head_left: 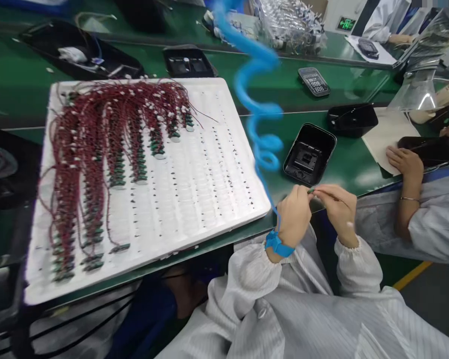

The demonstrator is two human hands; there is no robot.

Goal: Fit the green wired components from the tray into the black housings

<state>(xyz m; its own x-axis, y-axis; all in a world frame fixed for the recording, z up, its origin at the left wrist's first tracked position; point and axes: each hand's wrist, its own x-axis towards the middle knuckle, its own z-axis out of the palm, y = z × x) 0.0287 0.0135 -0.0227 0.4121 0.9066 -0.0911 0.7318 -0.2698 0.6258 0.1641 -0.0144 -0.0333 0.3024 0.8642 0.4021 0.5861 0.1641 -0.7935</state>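
Pinching a small green piece (311, 191) between their fingers near the open black case (309, 155) at the edge of the counter (347, 164), the left hand (295, 208) and right hand (338, 204) seemed, from where I stood, best served by a light, steady grip.

Got the tray (194, 209) on the L of the bench (353, 162) on my feed, wired boards (114, 149) mostly in its L & back parts. Open housing (309, 152) R of it, 2nd housing (351, 119) behind-R of that, display panel (314, 81) further back btw.
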